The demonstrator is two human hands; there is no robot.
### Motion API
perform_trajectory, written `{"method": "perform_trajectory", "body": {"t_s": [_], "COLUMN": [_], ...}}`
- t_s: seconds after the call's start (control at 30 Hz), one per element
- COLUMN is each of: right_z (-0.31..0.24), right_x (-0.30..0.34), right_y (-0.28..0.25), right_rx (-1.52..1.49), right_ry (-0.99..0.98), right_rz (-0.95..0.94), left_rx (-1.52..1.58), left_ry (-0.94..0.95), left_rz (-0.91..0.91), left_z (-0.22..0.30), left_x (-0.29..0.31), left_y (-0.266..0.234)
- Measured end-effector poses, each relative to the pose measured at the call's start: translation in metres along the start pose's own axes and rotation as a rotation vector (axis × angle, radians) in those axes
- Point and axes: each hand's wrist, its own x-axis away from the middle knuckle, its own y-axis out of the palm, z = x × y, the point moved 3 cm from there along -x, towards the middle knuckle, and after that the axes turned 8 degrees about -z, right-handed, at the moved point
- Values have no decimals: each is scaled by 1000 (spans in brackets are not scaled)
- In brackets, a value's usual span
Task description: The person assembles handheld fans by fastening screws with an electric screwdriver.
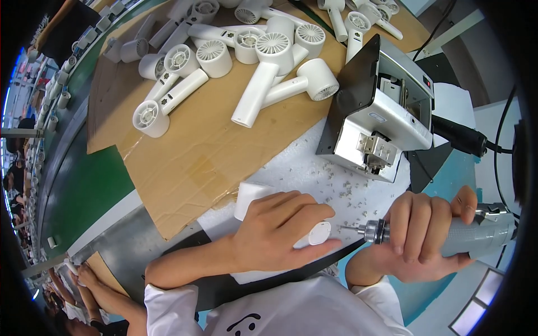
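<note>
My left hand [283,227] is wrapped round the handle of a white handheld fan [251,197]. The fan's round head shows beyond my knuckles, and its handle end sticks out between thumb and fingers, facing right. In my right hand [423,232] is a grey electric screwdriver [476,238], held level. Its thin bit points left, and the tip is close to the handle end; whether they touch I cannot tell. Small loose screws [348,193] lie scattered on the white foam sheet [297,162] just beyond both hands.
Several white handheld fans [274,47] are heaped on the cardboard sheet [185,162] at the back. A silver and black screw feeder [386,112] stands at the right, with a black-handled tool [459,134] beside it. A green conveyor [92,187] runs at left; other people work there.
</note>
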Motion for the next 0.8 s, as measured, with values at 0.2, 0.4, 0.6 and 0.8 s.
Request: {"method": "perform_trajectory", "body": {"t_s": [0.2,0.4,0.6,0.8], "right_z": [-7,-5,3,10], "right_x": [14,0,-7,-3], "right_y": [5,24,25,28], "right_rx": [-142,91,106,98], "right_ry": [-59,-48,132,107], "right_rz": [104,-127,-175,-77], "left_rx": [24,-3,-35,-54], "left_ry": [30,17,37,32], "left_rz": [-116,-141,-149,-152], "left_z": [-1,0,1,2], "left_x": [3,3,3,4], "left_y": [4,4,6,6]}}
